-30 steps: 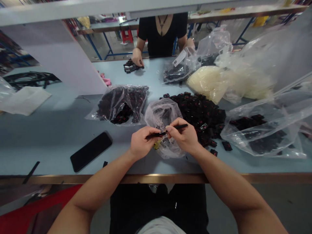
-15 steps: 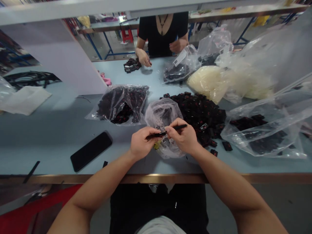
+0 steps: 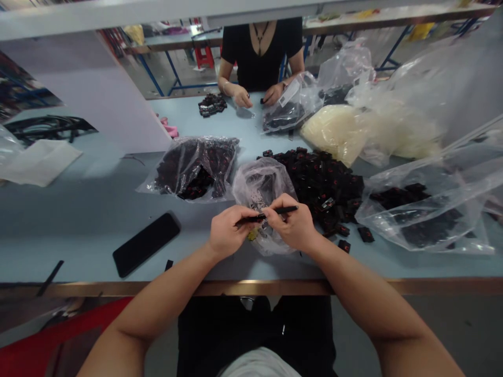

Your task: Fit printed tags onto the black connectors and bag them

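My left hand (image 3: 228,230) is closed, its thumb and fingers pinching a small black part (image 3: 250,219). My right hand (image 3: 295,226) grips a slim black stick-like tool (image 3: 288,209); its front end meets the black part, where the fingertips hide the contact. Both hands are over an open clear plastic bag (image 3: 261,172) containing tiny pale pieces (image 3: 257,199). Beside the bag's lower left is a small yellow item (image 3: 252,235). Right behind my right hand spreads a heap of black plastic pieces with red marks (image 3: 328,180).
A filled bag (image 3: 196,162) lies left, with a black phone (image 3: 146,244) nearer me. Another bag of black pieces (image 3: 426,220) rests right, loose pieces (image 3: 365,234) beside the heap. Across the table, a co-worker's hands (image 3: 241,97) handle small parts by a cream-coloured bag (image 3: 334,131).
My right hand has shifted slightly left, bringing the tool closer to the black part and more level. My left hand stays nearly still. The co-worker's hands have come together over the table.
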`<state>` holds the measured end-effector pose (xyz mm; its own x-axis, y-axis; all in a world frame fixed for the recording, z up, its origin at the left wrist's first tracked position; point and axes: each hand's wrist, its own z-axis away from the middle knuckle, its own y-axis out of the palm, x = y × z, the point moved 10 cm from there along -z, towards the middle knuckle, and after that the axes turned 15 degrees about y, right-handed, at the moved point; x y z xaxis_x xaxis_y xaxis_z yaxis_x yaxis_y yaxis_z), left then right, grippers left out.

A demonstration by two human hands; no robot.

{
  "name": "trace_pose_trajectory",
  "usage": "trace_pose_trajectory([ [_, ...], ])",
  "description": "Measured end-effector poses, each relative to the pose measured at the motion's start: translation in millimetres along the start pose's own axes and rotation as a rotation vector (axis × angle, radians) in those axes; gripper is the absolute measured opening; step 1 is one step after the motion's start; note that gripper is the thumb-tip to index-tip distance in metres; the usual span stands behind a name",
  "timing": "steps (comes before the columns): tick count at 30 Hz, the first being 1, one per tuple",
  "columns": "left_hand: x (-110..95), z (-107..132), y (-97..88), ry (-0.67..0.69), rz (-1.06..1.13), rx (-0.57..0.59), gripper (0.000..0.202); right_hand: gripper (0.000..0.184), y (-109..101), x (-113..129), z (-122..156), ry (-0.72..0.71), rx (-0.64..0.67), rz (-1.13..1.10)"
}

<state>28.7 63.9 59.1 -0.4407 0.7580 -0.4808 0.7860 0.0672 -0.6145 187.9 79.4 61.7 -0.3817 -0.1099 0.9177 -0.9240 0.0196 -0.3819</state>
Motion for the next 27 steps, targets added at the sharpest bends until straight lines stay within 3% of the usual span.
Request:
trace_pose_trajectory([
  [7, 5.1, 0.1, 1.3, -0.045, 0.001, 0.02, 0.01, 0.023, 1.1, 0.2, 0.2, -0.017, 0.042, 0.009],
  [13, 19.8, 5.1, -3.1, -0.157, 0.028, -0.053, 0.012, 0.032, -8.6, -2.1, -2.9, -0.02, 0.058, -0.169],
  [16, 25.1, 8.4, -2.7, -0.199, 0.057, -0.08, 0.016, 0.028, -7.4, 5.4, -5.9, -0.131, 0.076, -0.061],
  [22, 29.8, 11.0, 2.3, -0.25, 0.164, -0.112, 0.018, 0.019, 17.7, 13.5, -0.3, -0.313, 0.263, 0.206],
  [24, 34.0, 13.2, 6.9, -0.288, 0.263, -0.13, 0.024, 0.018, 10.5, 13.4, -1.9, -0.318, 0.206, 0.256],
  [27, 41.3, 17.7, 13.2, -0.361, 0.39, -0.162, 0.033, 0.019, -35.1, 8.7, -14.4, -0.257, -0.179, 0.403],
])
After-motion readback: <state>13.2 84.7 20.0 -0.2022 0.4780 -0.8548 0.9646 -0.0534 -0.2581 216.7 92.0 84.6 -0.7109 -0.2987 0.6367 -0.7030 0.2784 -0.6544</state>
